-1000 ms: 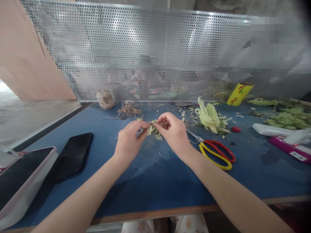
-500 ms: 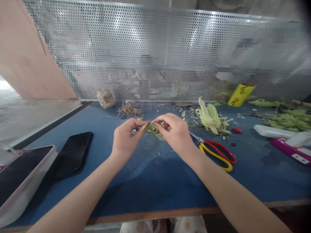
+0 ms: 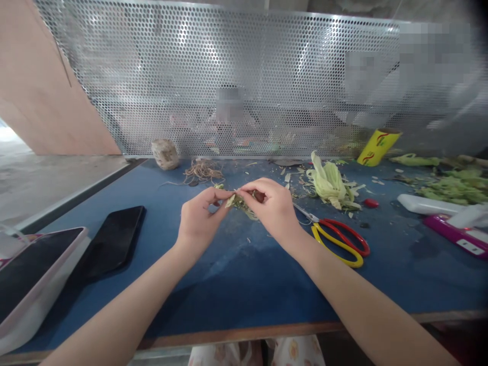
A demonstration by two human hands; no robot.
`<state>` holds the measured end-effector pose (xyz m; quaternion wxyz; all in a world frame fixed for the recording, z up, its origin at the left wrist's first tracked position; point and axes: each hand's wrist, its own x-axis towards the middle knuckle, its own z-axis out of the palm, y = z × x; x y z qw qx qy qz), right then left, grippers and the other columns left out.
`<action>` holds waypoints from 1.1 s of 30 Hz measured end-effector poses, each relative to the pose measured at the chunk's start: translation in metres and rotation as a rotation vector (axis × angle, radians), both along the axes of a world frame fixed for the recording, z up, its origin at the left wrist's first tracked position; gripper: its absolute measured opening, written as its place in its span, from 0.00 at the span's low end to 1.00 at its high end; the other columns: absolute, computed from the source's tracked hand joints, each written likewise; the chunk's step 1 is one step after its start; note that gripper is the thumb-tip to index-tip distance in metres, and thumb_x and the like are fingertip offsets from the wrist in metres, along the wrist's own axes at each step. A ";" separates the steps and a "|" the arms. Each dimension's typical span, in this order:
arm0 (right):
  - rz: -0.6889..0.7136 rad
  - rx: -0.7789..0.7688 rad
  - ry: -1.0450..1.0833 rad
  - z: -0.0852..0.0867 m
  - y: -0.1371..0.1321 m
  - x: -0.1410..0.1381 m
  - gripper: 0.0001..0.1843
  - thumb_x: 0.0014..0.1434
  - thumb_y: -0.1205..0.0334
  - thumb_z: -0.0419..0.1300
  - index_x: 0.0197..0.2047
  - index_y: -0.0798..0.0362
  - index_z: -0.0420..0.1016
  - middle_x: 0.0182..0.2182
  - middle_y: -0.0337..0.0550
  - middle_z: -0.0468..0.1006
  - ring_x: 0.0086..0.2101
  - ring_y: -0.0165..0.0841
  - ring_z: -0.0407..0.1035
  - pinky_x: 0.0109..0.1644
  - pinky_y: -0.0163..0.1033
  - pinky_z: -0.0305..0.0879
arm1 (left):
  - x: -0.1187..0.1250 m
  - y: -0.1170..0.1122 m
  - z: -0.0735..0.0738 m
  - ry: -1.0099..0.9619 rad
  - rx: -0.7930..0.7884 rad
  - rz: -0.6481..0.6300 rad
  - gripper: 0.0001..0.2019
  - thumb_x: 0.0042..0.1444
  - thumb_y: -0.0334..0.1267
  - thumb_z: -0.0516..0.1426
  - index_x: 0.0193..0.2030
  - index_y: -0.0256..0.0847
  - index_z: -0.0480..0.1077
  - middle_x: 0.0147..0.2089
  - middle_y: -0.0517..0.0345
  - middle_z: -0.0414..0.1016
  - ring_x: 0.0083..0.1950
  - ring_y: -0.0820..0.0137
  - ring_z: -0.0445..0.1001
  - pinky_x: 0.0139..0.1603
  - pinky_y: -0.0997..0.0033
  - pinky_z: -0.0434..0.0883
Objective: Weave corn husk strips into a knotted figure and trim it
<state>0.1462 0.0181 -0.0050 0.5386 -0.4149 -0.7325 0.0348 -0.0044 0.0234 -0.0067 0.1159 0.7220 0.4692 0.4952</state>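
Over the middle of the blue table, my left hand and my right hand meet at the fingertips. My left thumb and fingers pinch a small pale-green piece of plant. The right fingertips press together against the same piece. Just below and behind them lies a small pile of green scraps, partly covered by the hands. Scissors with one red and one yellow handle rest beside my right wrist. A pale-green leafy bunch, like corn husk, sits beyond them.
On the left are a black phone and a dark-screened device in a pale case. Brown twine and a whitish roll lie behind. A yellow tube, leaves and a purple power strip stand right, before a perforated metal screen.
My right fingertips have shifted slightly left, closer to the left ones. The plant piece at my left fingertips has turned a little. Both hands stay in the same place over the table.
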 end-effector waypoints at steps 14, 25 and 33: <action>0.108 -0.238 0.322 -0.003 0.005 -0.004 0.06 0.49 0.63 0.59 0.32 0.53 0.70 0.23 0.38 0.73 0.23 0.26 0.66 0.27 0.32 0.64 | 0.004 -0.002 0.003 -0.300 -0.165 -0.090 0.06 0.45 0.37 0.60 0.24 0.37 0.69 0.27 0.58 0.76 0.25 0.74 0.70 0.24 0.77 0.66; -0.022 0.003 0.033 -0.002 0.000 0.000 0.03 0.52 0.65 0.57 0.28 0.52 0.69 0.23 0.36 0.70 0.24 0.25 0.63 0.28 0.31 0.59 | 0.000 -0.001 -0.002 -0.154 -0.063 -0.067 0.05 0.47 0.36 0.59 0.31 0.38 0.73 0.32 0.55 0.77 0.32 0.69 0.73 0.32 0.72 0.69; -0.051 0.040 -0.035 -0.002 0.001 0.001 0.05 0.53 0.64 0.58 0.31 0.53 0.76 0.26 0.40 0.74 0.26 0.29 0.66 0.29 0.34 0.60 | 0.000 -0.008 0.003 0.065 0.088 0.042 0.05 0.49 0.32 0.57 0.33 0.42 0.73 0.33 0.60 0.77 0.33 0.71 0.73 0.36 0.73 0.69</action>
